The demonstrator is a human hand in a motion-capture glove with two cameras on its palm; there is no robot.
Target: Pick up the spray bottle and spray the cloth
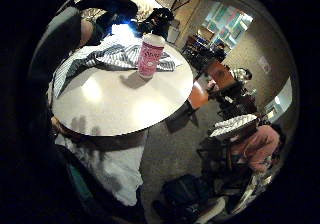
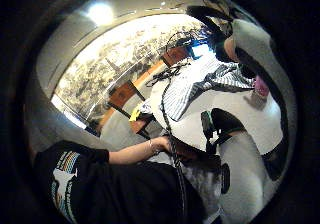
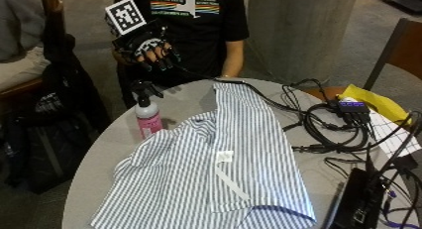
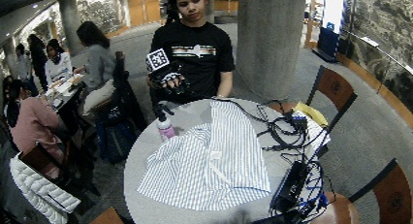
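i see the striped cloth (image 3: pixel 217 184) nearest the outside camera, spread flat across the round counter (image 3: pixel 105 154), with its far end reaching toward the person at the opposite rim. a tangle of black cables (image 3: pixel 330 125) lies on the counter beside the cloth, next to a yellow sheet (image 3: pixel 369 102). further back, the spray bottle (image 3: pixel 147 112) stands upright on the counter, pink body and black trigger head, just beside the cloth's edge. beyond it, my grip (image 3: pixel 150 48) hangs in the air above and behind the bottle, well apart from it, fingers loosely curled downward and holding nothing. from the little finger side view the bottle (image 1: pixel 150 54) sits by the cloth (image 1: pixel 107 56).
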